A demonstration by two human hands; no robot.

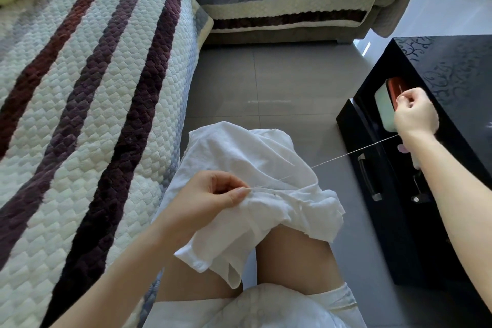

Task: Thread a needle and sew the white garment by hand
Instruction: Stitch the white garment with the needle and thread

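A crumpled white cotton garment (239, 157) lies over the person's knee, its seam pinched by the left hand (210, 194). The right hand (415, 112), well out to the right, fingers curled in a pinch, holds a thin white thread (354, 152) taut, slanting back down-left to the seam; the needle is too small to see.

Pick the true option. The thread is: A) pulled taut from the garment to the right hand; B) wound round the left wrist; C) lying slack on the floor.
A: the thread runs straight from the garment up to the raised right hand, which pinches the needle.
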